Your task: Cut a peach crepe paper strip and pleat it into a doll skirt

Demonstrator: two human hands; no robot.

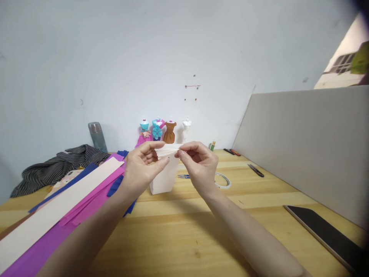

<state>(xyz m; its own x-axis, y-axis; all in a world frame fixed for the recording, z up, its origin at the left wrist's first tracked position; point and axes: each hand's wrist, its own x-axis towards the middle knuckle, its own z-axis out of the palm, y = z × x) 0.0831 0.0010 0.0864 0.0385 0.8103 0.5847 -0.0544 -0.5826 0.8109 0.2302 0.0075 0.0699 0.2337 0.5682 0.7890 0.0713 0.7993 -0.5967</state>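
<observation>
Both of my hands are raised over the wooden table (178, 234) and pinch the same piece of cream paper (165, 177). My left hand (142, 165) grips its gathered top edge from the left. My right hand (198, 163) pinches that edge from the right, fingers pressed together. The rest of the paper hangs down between the hands toward the table.
Long strips of cream, pink and blue paper (66, 200) lie at the left, with striped cloth (60, 165) and a grey bottle (97, 136) behind. Small paper dresses on stands (164, 132) line the wall. Tape ring (223, 180), scissors (256, 170), a dark tablet (328, 234) and a grey partition (311, 146) are at right.
</observation>
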